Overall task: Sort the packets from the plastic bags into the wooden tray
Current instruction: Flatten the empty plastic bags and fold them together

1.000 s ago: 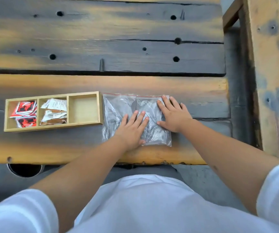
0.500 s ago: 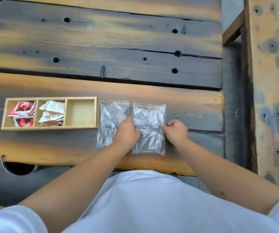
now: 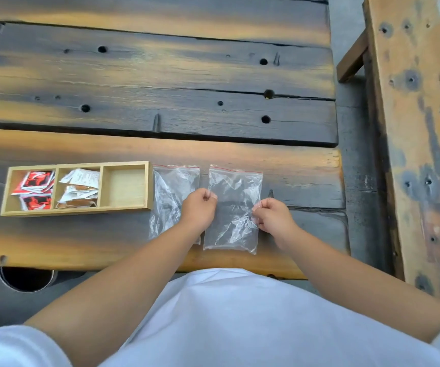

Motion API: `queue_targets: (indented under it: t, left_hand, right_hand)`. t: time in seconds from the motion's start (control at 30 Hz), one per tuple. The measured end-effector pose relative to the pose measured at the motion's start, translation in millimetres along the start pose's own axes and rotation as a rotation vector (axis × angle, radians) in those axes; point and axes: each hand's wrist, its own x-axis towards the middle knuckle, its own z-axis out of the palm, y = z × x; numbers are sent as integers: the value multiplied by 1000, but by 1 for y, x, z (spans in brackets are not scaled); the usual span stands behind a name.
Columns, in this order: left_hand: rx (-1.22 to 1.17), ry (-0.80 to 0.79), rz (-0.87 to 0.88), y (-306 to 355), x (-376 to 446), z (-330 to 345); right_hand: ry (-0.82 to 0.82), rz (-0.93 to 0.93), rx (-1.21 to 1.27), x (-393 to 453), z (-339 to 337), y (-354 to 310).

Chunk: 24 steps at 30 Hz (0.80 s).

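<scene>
A three-compartment wooden tray [image 3: 78,211] lies at the left of the table. Red packets [image 3: 37,181] fill its left compartment, white and brown packets [image 3: 79,188] the middle one, and the right compartment holds nothing. Two clear zip bags lie flat to the tray's right and look to hold nothing. My left hand [image 3: 199,209] pinches the left edge of the right bag [image 3: 233,207] and partly covers the left bag [image 3: 171,186]. My right hand [image 3: 273,217] pinches the right bag's right edge.
The table [image 3: 160,75] is made of dark, weathered planks with holes and gaps. A wooden bench or beam [image 3: 415,128] runs along the right. A round dark opening [image 3: 25,278] sits below the table's front edge at left.
Both hands went from pressing flat on the overlapping bags to pinching the right bag's edges. The right bag has shifted right, so the two bags now lie side by side.
</scene>
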Motion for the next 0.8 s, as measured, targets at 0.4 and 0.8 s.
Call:
queue_targets:
  t: [0.4,0.8]
  left_hand:
    - [-106,184,-74,-46,-22,-90]
    - [59,136,-94,-76,-28,-90]
  right_hand:
    - [-183,-85,-45,-3,88,-28]
    - [-19,-98,-126,6,128,-25]
